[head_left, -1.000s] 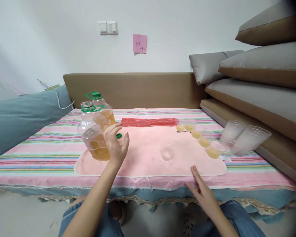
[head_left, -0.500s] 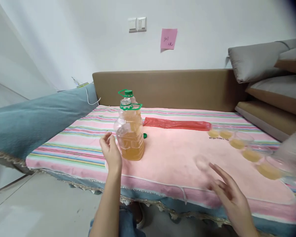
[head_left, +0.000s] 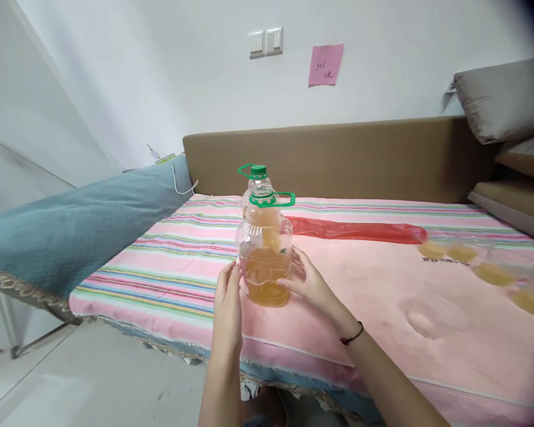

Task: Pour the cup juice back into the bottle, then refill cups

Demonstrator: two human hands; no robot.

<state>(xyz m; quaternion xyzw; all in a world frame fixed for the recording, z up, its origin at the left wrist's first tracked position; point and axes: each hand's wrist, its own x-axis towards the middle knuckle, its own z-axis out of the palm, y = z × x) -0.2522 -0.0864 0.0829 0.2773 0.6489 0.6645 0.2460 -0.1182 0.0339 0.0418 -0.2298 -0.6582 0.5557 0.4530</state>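
Note:
A large clear plastic bottle (head_left: pixel 267 279), about half full of yellow liquid, stands upright on the pink mat with its neck uncapped and a green ring handle (head_left: pixel 285 199) out to the right. My right hand (head_left: pixel 309 281) grips its right side, thumb on the front. Against its lower left side are the curled fingers of my left hand (head_left: pixel 228 296). Behind it is a second bottle with a green cap (head_left: pixel 258 170), mostly hidden. To the right, a clear plastic cup (head_left: pixel 420 323) rests on the mat, hard to make out.
A red plastic bag (head_left: pixel 356 230) lies stretched across the mat. Several clear cups of yellow liquid (head_left: pixel 496 274) stand at the right. Grey and brown cushions (head_left: pixel 501 98) are piled at the back right, and a brown headboard (head_left: pixel 329 160) runs along the wall.
Both hands, apart before, have come to the sides of the open bottle. My right hand has moved left, leaving the clear cup on the mat. The view has turned left.

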